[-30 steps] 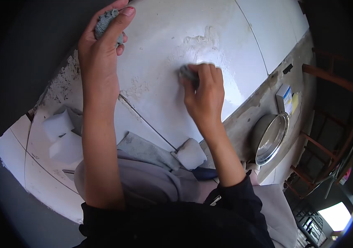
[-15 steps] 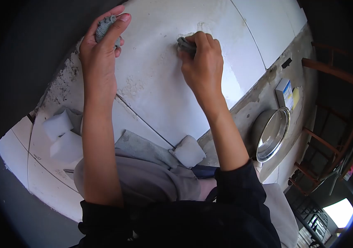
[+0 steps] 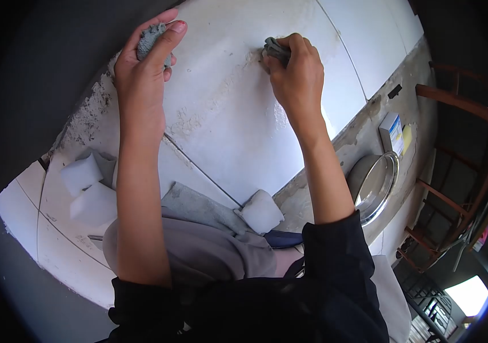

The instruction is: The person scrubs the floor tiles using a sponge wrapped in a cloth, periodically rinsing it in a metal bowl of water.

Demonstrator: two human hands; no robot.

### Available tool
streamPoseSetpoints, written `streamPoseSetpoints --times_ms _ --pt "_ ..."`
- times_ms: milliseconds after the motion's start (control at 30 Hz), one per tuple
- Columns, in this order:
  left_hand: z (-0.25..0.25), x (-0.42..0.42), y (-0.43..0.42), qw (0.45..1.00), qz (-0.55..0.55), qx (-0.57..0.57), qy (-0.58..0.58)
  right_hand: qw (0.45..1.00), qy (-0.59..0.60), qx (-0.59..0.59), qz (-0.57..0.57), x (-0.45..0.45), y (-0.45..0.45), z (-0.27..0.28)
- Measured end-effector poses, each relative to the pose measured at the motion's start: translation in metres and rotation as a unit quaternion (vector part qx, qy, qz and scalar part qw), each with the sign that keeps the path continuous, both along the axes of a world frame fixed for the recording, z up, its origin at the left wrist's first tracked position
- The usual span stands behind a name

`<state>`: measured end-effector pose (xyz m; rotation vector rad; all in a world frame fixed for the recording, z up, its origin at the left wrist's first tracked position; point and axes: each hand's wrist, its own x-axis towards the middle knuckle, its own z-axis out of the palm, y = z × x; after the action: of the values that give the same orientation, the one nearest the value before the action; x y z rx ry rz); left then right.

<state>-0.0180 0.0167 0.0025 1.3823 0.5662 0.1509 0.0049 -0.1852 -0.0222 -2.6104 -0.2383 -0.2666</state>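
Note:
A rough grey lump point(image 3: 152, 43) sits in my left hand point(image 3: 144, 66), thumb and fingers closed around it, held above the white tiled surface. My right hand point(image 3: 298, 71) grips a crumpled dark grey cloth point(image 3: 276, 48) and presses it against a white tile point(image 3: 215, 80). Pale, crusty residue point(image 3: 184, 122) marks that tile below and left of the cloth. Wet, shiny streaks show beside my right wrist. The palm side of my right hand is hidden.
White foam-like blocks point(image 3: 81, 174) lie at the left, another white block point(image 3: 261, 211) near my legs. A grey cloth point(image 3: 201, 206) is spread beside it. To the right stand a metal basin point(image 3: 370, 183), a small box point(image 3: 391, 132) and a wooden chair point(image 3: 461, 106).
My right hand has slid right and slightly up across the tile with the grey cloth. My left hand has shifted slightly right, still holding the lump.

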Motion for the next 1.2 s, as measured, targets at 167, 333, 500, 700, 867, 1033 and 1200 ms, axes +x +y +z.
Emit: streamPoseSetpoints --times_ms 167,333,500,700,867,1033,1200 --pt "0.002 0.005 0.003 0.999 0.026 -0.010 -0.025 0.997 0.071 -0.006 0.020 -0.061 -0.013 0.011" --pt "0.003 0.001 0.000 1.000 0.018 -0.019 -0.008 1.000 0.009 -0.014 0.004 -0.007 -0.011 0.001" --pt "0.005 0.003 0.001 1.000 0.021 -0.019 -0.011 0.999 0.011 -0.021 -0.023 0.006 -0.009 0.002" --pt "0.002 0.003 0.002 1.000 0.025 -0.009 0.001 0.999 0.036 0.009 0.027 -0.041 -0.008 0.003" --pt "0.002 0.000 0.001 1.000 0.020 -0.010 0.000 0.999 -0.014 0.009 -0.039 0.038 -0.015 -0.008" --pt "0.008 0.004 0.000 0.999 0.033 -0.010 0.015 0.998 0.045 0.019 0.030 -0.025 0.000 0.003" --pt "0.003 0.001 -0.001 0.999 0.019 -0.007 0.035 0.999 0.006 0.033 0.033 0.010 -0.008 -0.003"
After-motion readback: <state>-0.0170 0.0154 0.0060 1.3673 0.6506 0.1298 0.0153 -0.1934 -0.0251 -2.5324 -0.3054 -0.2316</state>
